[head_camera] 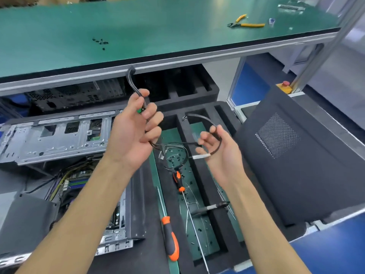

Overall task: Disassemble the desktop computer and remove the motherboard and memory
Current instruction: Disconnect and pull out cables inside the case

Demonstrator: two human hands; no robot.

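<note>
Left hand [132,129]: fingers curled around a black bundled cable [132,81] with a green connector.
Right hand [219,153]: fingers loosely curled, holding a thin black looped wire [216,135].

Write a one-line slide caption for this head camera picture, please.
Both hands, left and right, hold black cables above a foam tray of screwdrivers, beside the opened computer case.
</note>
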